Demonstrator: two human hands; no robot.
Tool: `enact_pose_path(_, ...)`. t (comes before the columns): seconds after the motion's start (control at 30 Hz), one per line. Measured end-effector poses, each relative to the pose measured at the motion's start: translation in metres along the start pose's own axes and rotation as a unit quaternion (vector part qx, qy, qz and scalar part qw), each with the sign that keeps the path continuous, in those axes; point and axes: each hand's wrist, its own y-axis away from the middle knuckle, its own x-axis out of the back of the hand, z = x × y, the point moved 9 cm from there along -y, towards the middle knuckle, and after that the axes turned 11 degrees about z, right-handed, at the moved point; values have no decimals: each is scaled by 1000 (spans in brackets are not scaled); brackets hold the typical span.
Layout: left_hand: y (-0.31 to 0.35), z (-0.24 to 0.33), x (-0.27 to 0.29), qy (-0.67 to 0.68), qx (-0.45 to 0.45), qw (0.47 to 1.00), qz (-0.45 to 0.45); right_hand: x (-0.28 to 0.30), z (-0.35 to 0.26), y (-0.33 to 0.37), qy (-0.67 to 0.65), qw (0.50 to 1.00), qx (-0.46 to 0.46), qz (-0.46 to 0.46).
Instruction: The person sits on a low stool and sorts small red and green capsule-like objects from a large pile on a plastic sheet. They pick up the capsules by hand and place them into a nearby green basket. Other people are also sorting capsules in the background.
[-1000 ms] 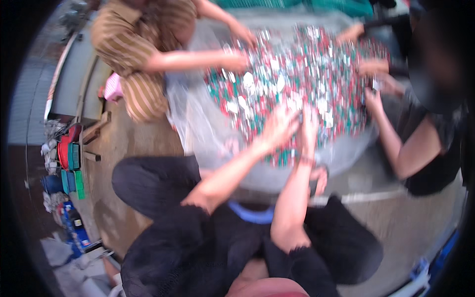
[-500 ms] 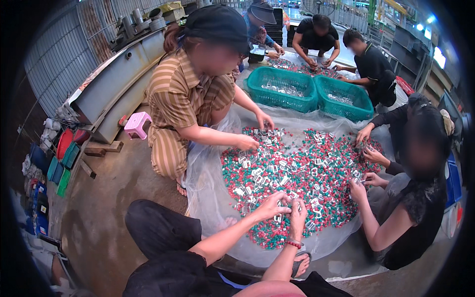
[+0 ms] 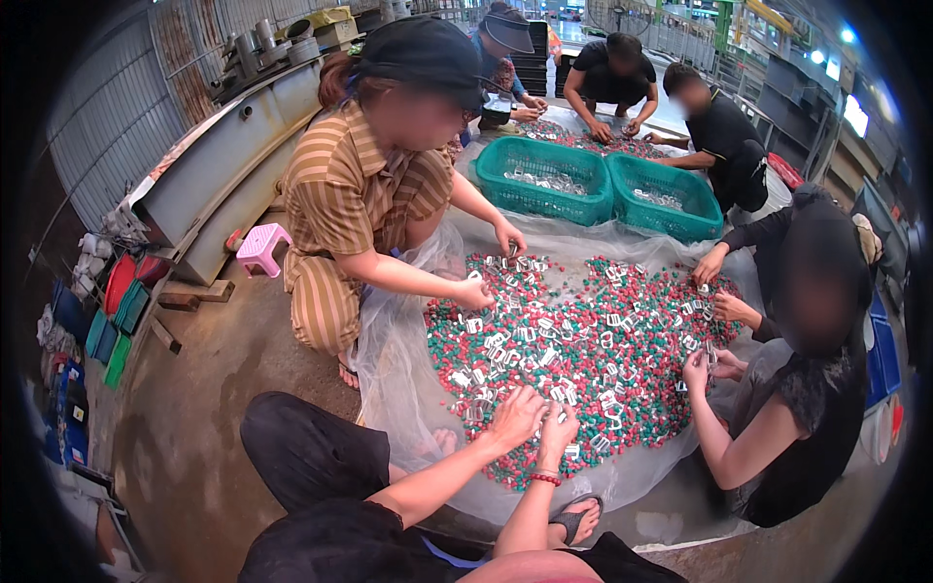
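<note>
Grip: our left hand [image 3: 516, 418] and right hand [image 3: 557, 429] curl close together; whether they pinch anything we cannot tell, knuckles hiding it | pale frames [image 3: 609, 400]: scattered over red-green pellets [image 3: 649, 428] | far green baskets [image 3: 544, 201]: insides partly hidden

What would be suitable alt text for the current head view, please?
A person's left-hand grip and right-hand grip are close together over small red and green pieces mixed with silvery frame-shaped pieces on translucent plastic sheeting. Co-workers crouch around it, with two green baskets beyond.
</note>
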Motion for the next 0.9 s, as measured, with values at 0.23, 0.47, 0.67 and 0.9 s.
enact_pose_path(0.23,9,23,-10,51,54,997,-16,16,25,-19,-117,991,-51,36)
enact_pose_path(0.47,-9,-6,-18,256,169,950,-60,9,-3,-21,-136,989,-30,-55)
enact_pose_path(0.67,2,-54,-9,150,229,961,29,3,-4,-9,-174,978,-96,-63)
enact_pose_path(0.9,2,-2,-24,210,181,959,-50,29,-8,-21,-106,991,-9,80)
